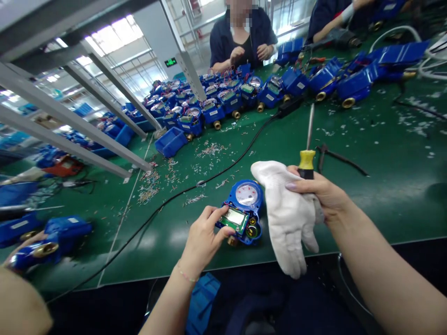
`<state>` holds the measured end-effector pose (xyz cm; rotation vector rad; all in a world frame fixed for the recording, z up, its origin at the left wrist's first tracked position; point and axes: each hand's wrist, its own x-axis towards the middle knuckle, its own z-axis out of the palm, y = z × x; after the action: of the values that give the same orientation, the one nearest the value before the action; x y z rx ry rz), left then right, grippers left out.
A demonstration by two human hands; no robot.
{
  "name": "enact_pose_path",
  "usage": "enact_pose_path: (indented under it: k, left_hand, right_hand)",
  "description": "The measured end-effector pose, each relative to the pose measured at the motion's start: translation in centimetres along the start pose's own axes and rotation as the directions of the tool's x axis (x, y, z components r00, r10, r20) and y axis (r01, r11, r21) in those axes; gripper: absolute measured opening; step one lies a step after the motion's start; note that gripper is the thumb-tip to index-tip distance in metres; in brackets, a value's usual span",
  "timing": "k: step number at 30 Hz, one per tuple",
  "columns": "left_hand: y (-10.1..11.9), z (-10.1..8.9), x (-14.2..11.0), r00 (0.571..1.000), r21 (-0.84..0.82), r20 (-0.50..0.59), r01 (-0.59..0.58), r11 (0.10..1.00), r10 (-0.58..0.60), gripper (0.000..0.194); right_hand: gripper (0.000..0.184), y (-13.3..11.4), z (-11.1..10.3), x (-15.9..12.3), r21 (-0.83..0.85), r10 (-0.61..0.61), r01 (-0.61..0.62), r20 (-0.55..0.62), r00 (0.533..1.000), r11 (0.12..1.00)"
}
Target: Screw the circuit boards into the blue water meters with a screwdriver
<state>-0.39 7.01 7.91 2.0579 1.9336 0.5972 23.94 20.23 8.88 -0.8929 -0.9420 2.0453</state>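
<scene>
My left hand (206,235) grips the near-left side of an opened blue water meter (248,211) on the green bench, thumb and fingers on its circuit board (234,219) with a small display. A round dial (246,194) shows at the meter's far end, and a brass fitting (231,240) sticks out near my thumb. My right hand (319,193) is closed around a screwdriver (307,160) with a yellow and black handle, its shaft pointing up and away. The same hand holds a white work glove (284,216), which hangs down past the bench edge.
Rows of blue meters (223,103) stand across the back of the green bench (195,223). A black cable (167,200) crosses it, among scattered screws (213,150). A blue open box (171,142) sits left of centre. Co-workers (240,39) are opposite; another person's hand holds a meter (52,242) at left.
</scene>
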Motion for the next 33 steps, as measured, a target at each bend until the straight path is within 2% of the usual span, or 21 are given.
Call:
enact_pose_path:
  k: [2, 4, 5, 7, 9, 10, 12, 13, 15, 18, 20, 21, 22, 23, 24, 26, 27, 30, 33]
  left_hand:
    - [-0.2, -0.4, 0.2, 0.999, 0.023, 0.028, -0.017, 1.000, 0.016, 0.066]
    - [-0.4, -1.0, 0.9, 0.999, 0.069, 0.023, -0.039, 0.997, 0.037, 0.059]
    - [-0.5, -1.4, 1.5, 0.997, 0.073, 0.004, -0.079, 0.994, 0.079, 0.054]
    - [-0.5, -2.1, 3.2, 0.973, 0.004, -0.029, -0.230, 0.973, 0.230, 0.045]
    - [-0.4, -2.5, 5.3, 0.909, -0.154, 0.002, -0.412, 0.898, 0.417, 0.041]
    - [-0.3, -2.4, 6.3, 0.866, -0.235, 0.054, -0.473, 0.849, 0.497, 0.041]
    - [-0.2, -1.8, 7.9, 0.789, -0.349, 0.188, -0.503, 0.790, 0.585, 0.047]
    - [-0.2, -1.4, 8.4, 0.765, -0.382, 0.242, -0.490, 0.784, 0.596, 0.052]
    - [-0.6, -0.4, 8.8, 0.756, -0.434, 0.307, -0.430, 0.792, 0.578, 0.061]
    - [-1.2, 0.3, 8.6, 0.762, -0.502, 0.319, -0.368, 0.783, 0.563, 0.067]
    - [-1.3, 0.1, 8.4, 0.731, -0.505, 0.343, -0.385, 0.773, 0.589, 0.062]
    - [-1.2, -0.1, 8.4, 0.710, -0.487, 0.367, -0.405, 0.774, 0.602, 0.056]
    - [-0.9, -0.4, 8.4, 0.684, -0.458, 0.396, -0.430, 0.778, 0.612, 0.048]
    - [-0.6, -0.6, 8.5, 0.658, -0.426, 0.429, -0.458, 0.781, 0.619, 0.039]
    - [-0.3, -0.9, 8.5, 0.634, -0.395, 0.459, -0.482, 0.782, 0.623, 0.033]
    - [0.4, -1.2, 8.5, 0.609, -0.349, 0.503, -0.506, 0.788, 0.614, 0.034]
    - [0.8, -1.3, 8.5, 0.606, -0.337, 0.514, -0.508, 0.793, 0.607, 0.041]
    - [1.4, -1.2, 8.3, 0.607, -0.327, 0.525, -0.504, 0.800, 0.597, 0.076]
    - [1.3, -1.0, 8.1, 0.588, -0.326, 0.524, -0.529, 0.783, 0.616, 0.092]
  right_hand:
    - [0.038, 0.4, 0.7, 1.1, -0.259, -0.027, 0.037, 0.040, 0.999, 0.965]
    - [0.029, 0.8, 1.3, 2.6, -0.497, -0.047, 0.067, 0.054, 0.997, 0.865]
    - [0.026, 0.8, 1.6, 3.4, -0.563, -0.050, 0.071, 0.052, 0.997, 0.823]
    - [0.021, 0.9, 2.0, 4.6, -0.606, -0.049, 0.057, 0.031, 0.998, 0.794]
    - [0.019, 0.7, 2.3, 5.1, -0.605, -0.041, 0.028, -0.009, 0.999, 0.796]
    - [0.019, 0.6, 2.4, 5.1, -0.598, -0.028, 0.005, -0.030, 0.999, 0.801]
    - [0.019, 0.6, 2.6, 4.3, -0.552, 0.015, -0.050, -0.067, 0.998, 0.832]
    - [0.020, 0.8, 2.7, 3.6, -0.513, 0.043, -0.078, -0.081, 0.996, 0.855]
    - [0.025, 1.5, 2.8, 1.9, -0.432, 0.089, -0.124, -0.099, 0.991, 0.893]
    - [0.035, 3.7, 3.1, -0.7, -0.240, 0.158, -0.181, -0.112, 0.981, 0.954]
    - [0.043, 5.4, 3.1, -2.0, -0.105, 0.181, -0.191, -0.098, 0.979, 0.976]
    - [0.046, 6.0, 3.0, -2.5, -0.103, 0.159, -0.171, -0.111, 0.981, 0.980]
    - [0.046, 6.3, 2.8, -3.0, -0.181, 0.096, -0.124, -0.156, 0.983, 0.976]
    - [0.046, 6.3, 2.6, -3.5, -0.336, -0.020, -0.057, -0.220, 0.975, 0.940]
    - [0.044, 6.1, 2.4, -4.1, -0.517, -0.165, 0.001, -0.271, 0.948, 0.856]
    - [0.045, 4.8, 2.2, -5.6, -0.800, -0.407, 0.042, -0.260, 0.876, 0.599]
    - [0.047, 4.0, 2.2, -6.5, -0.876, -0.455, 0.048, -0.202, 0.867, 0.480]
    - [0.042, 2.2, 2.7, -9.7, -0.964, -0.373, 0.097, -0.002, 0.928, 0.247]
    - [0.037, 2.2, 3.2, -12.2, -0.986, -0.350, 0.167, 0.149, 0.925, 0.019]
